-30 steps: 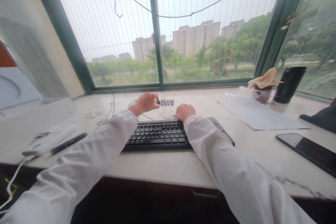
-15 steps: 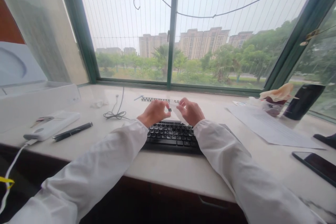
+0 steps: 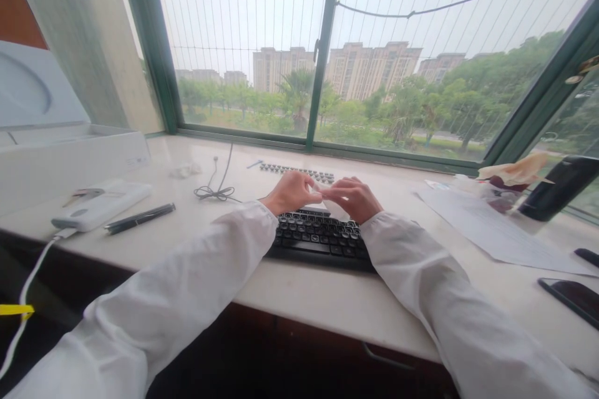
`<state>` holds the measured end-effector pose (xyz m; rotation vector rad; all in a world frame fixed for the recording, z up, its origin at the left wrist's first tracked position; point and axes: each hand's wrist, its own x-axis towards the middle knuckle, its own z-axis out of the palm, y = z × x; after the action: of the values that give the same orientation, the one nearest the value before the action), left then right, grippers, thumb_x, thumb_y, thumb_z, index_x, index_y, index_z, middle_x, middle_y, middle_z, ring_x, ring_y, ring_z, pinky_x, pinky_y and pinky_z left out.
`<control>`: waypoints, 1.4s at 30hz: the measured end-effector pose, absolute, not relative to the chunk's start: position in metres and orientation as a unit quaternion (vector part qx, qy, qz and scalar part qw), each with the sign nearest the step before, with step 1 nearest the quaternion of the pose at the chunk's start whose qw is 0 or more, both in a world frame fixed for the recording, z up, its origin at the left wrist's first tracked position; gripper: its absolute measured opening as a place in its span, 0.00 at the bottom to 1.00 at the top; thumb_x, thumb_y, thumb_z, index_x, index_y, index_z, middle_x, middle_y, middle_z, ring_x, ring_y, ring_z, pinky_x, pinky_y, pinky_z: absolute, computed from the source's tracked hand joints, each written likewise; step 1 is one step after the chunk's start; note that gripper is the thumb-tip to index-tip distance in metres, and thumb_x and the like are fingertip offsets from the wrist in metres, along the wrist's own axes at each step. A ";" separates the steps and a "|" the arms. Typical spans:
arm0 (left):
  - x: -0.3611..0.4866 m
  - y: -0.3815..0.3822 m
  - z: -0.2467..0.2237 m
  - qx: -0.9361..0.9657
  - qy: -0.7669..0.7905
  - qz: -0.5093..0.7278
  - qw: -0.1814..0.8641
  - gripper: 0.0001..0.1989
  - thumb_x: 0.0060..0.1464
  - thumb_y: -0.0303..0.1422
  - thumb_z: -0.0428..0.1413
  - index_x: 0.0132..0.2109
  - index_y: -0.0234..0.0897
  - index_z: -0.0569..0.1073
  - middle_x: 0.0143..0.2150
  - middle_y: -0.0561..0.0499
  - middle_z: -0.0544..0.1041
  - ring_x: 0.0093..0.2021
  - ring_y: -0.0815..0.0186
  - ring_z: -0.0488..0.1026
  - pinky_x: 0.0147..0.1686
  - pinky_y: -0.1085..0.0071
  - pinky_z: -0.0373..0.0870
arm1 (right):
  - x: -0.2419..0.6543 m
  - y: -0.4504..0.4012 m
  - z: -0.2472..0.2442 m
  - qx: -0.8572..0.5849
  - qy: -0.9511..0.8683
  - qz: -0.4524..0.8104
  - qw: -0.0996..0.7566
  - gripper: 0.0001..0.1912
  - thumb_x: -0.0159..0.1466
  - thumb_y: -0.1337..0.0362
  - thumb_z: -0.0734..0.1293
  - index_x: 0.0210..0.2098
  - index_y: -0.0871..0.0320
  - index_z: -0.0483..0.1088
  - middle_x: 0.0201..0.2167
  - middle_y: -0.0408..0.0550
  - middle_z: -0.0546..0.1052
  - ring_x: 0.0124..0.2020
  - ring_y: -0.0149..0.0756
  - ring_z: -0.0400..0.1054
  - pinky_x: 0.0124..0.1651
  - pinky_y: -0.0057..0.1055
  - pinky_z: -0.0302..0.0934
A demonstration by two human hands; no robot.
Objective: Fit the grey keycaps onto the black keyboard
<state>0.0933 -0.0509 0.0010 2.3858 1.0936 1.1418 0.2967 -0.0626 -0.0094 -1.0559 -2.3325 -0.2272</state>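
Above the black keyboard (image 3: 318, 248), my two hands meet with their fingertips together. My left hand (image 3: 291, 192) is closed in a pinch; the small dark keycap seen in it a moment ago is now hidden behind fingers and tissue. A thin white tissue (image 3: 337, 211) hangs from my right hand (image 3: 356, 198), whose fingers are closed on it and press toward the left fingertips. Just behind the hands, loose keycaps (image 3: 322, 176) lie in rows on the white desktop. A thin blue stick (image 3: 255, 164) rests at their left end.
Left on the desk (image 3: 262, 280) are a coiled cable (image 3: 214, 192), a black pen (image 3: 140, 219), a white power bank (image 3: 88, 215) with keys, and a white box (image 3: 75, 165). Paper (image 3: 496, 224), a black cylinder (image 3: 559, 187) and a phone (image 3: 573, 299) lie right.
My hands have come together, and the tissue in my right hand now meets the left fingertips, covering the dark keycap. The view has turned slightly, shifting the scene mostly rightward.
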 end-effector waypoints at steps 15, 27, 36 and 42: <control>0.089 -0.046 0.002 0.811 0.380 0.439 0.071 0.11 0.43 0.38 0.64 0.33 0.36 0.80 0.18 0.56 0.71 0.20 0.72 0.65 0.26 0.74 0.61 | 0.299 -0.057 -0.015 -0.473 -0.720 0.114 0.495 0.20 0.55 0.47 0.70 0.35 0.56 0.80 0.33 0.51 0.81 0.34 0.40 0.70 0.41 0.36 0.63; 0.093 -0.056 -0.001 0.844 0.299 0.445 -0.011 0.08 0.50 0.37 0.60 0.37 0.39 0.79 0.20 0.58 0.69 0.22 0.74 0.66 0.28 0.78 0.61 | 0.284 -0.067 -0.012 -0.402 -0.643 0.506 0.410 0.31 0.51 0.44 0.71 0.42 0.66 0.77 0.25 0.45 0.75 0.23 0.26 0.62 0.25 0.25 0.53; 0.094 -0.059 -0.002 0.840 0.290 0.458 -0.003 0.09 0.50 0.37 0.60 0.38 0.39 0.79 0.20 0.59 0.66 0.22 0.75 0.64 0.28 0.78 0.60 | 0.281 -0.064 -0.012 -0.408 -0.576 0.551 0.445 0.27 0.45 0.47 0.76 0.35 0.64 0.78 0.26 0.46 0.76 0.25 0.28 0.64 0.29 0.27 0.56; 0.095 -0.057 -0.004 0.816 0.297 0.495 0.012 0.11 0.48 0.38 0.62 0.39 0.39 0.78 0.20 0.60 0.66 0.21 0.75 0.63 0.26 0.78 0.59 | 0.281 -0.064 -0.011 -0.378 -0.554 0.584 0.457 0.25 0.42 0.52 0.79 0.34 0.62 0.79 0.22 0.45 0.75 0.21 0.28 0.61 0.27 0.29 0.54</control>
<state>0.0951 -0.0572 -0.0042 2.5447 0.9268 1.5441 0.2808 -0.0641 -0.0114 -0.9320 -1.3640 1.4396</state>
